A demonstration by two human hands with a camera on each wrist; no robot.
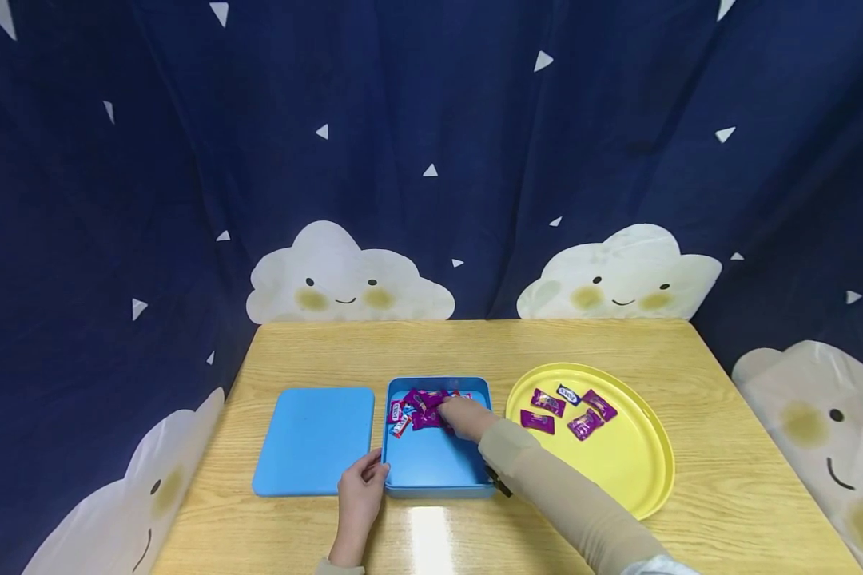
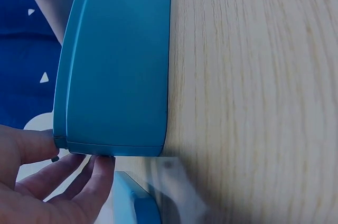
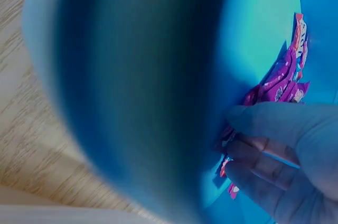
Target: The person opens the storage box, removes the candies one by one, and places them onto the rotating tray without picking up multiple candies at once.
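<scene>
A blue rectangular box (image 1: 435,463) stands on the table with a heap of purple, red and blue wrapped candies (image 1: 423,415) toward its back left. At the box's front left corner my left hand (image 1: 362,495) grips it; the left wrist view shows the thumb (image 2: 37,145) at the rim and the fingers against the side wall. My right hand (image 1: 467,418) reaches into the box, fingers bent among the purple-wrapped candies (image 3: 277,84). I cannot tell whether a candy is pinched between thumb and fingers.
Left of the box lies a flat blue lid (image 1: 316,439). To the right, a yellow oval tray (image 1: 647,471) bears several purple candies (image 1: 585,424) and a dark blue one (image 1: 567,394); my right forearm crosses its front left part. A dark blue curtain (image 1: 431,104) hangs behind the table.
</scene>
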